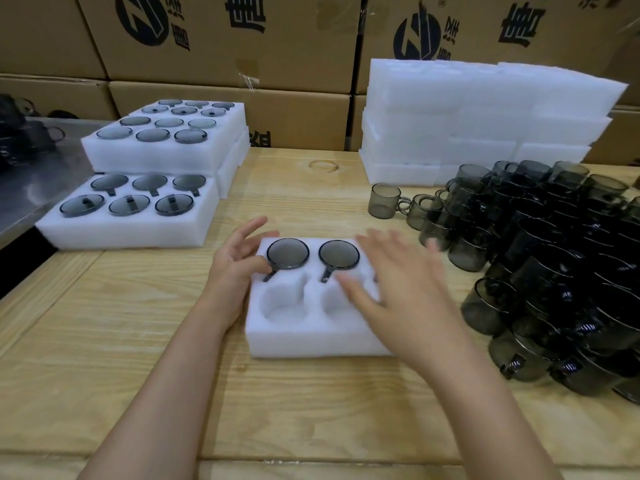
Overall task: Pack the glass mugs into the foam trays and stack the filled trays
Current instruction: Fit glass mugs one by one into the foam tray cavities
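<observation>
A white foam tray lies on the wooden table in front of me. Two smoky glass mugs sit in its far pockets, handles pointing toward me; two near pockets are bare. My left hand rests at the tray's left edge, thumb by the left mug's handle, fingers relaxed. My right hand hovers, blurred, over the tray's right side with fingers spread, hiding the right pockets. It holds nothing.
Loose smoky mugs are heaped at the right. Empty foam trays are stacked at the back right. Filled trays stand at the back left. Cardboard boxes wall the rear.
</observation>
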